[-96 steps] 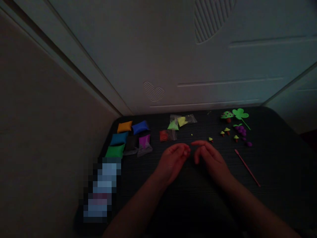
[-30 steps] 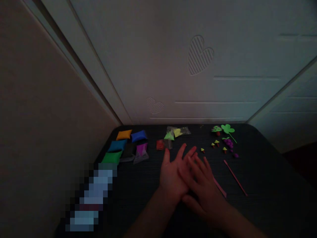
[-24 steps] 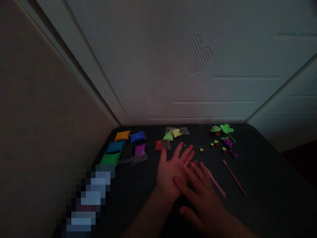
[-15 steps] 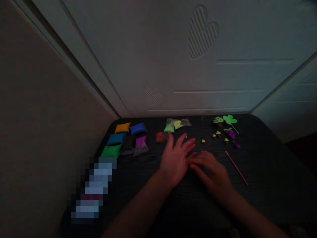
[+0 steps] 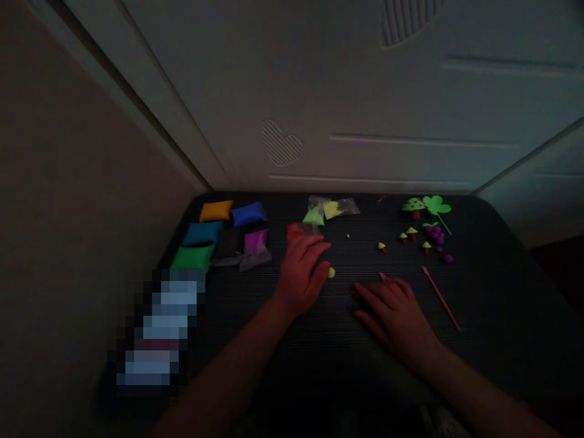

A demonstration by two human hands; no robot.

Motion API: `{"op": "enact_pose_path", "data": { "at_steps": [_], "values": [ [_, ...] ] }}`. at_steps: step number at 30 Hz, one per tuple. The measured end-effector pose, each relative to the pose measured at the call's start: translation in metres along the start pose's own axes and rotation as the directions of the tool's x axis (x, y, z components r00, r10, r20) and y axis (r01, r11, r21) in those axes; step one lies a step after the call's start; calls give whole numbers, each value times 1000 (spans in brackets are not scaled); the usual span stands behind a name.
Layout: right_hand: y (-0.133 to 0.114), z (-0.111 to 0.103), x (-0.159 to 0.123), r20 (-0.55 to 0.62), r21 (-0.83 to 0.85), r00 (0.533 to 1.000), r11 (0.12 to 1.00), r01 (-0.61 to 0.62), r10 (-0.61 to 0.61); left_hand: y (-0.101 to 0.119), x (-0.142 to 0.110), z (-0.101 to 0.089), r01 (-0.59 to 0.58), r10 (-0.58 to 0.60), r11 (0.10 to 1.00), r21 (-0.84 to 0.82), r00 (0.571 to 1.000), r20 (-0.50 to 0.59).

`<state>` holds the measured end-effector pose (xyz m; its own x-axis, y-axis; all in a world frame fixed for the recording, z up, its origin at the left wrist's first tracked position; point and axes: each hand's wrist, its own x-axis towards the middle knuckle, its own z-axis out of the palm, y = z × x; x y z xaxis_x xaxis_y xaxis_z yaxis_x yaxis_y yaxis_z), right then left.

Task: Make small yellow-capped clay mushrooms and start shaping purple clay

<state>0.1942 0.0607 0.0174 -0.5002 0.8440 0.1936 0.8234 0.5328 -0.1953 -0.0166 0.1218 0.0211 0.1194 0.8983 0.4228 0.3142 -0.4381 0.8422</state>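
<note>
Left hand (image 5: 298,274), loosely open, half-hides a red plastic packet (image 5: 294,230), flat yellow disc (image 5: 332,273) alongside; right hand (image 5: 396,313), grip unclear; green four-leaf clover (image 5: 437,205) near the table's (image 5: 497,274) far-right corner.

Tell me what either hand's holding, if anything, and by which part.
No clear hold shows. The left hand is beside a yellow disc; the right hand partly covers a pink tool, so gripping can't be ruled out.

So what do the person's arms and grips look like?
Bare! The left grip and right grip wear no gloves. No sleeves show on the left forearm or right forearm. I see no watch or bracelet, but it's dim.
</note>
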Motion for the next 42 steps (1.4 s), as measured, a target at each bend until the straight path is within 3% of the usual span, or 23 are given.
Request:
{"op": "enact_pose_path", "data": {
  "at_steps": [9, 14, 18, 22, 27, 32, 36, 42],
  "values": [
    [10, -6, -10, 109, -195, 991, 976, 97, -77, 1, 0, -1, 45, -46, 997, -70, 999, -10],
    [13, -3, -7, 148, -217, 967, 947, 238, -209, 2, 1, -1, 73, -78, 987, -141, 997, -29],
    [14, -4, -2, 120, -243, 987, 960, 136, -109, -1, 1, -1, 49, -52, 995, -85, 998, -30],
    [9, -8, -2, 174, -177, 978, 973, 146, -114, -3, 0, -1, 24, -25, 998, -57, 1000, -19],
    [5, -10, -4, 151, -180, 988, 983, 32, -4, -7, -1, -1, -67, 66, 989, 133, 998, 7],
    [1, -6, -6, 202, -111, 971, 982, 151, -126, -9, -1, -3, -133, 133, 963, 236, 991, 18],
    [4, -6, -3, 159, -182, 987, 983, 26, 3, -8, -1, -3, -141, 141, 957, 252, 990, 19],
    [2, -6, -3, 225, -142, 969, 981, 133, -99, -10, -2, -2, -151, 154, 955, 256, 988, 8]
  ]
}}
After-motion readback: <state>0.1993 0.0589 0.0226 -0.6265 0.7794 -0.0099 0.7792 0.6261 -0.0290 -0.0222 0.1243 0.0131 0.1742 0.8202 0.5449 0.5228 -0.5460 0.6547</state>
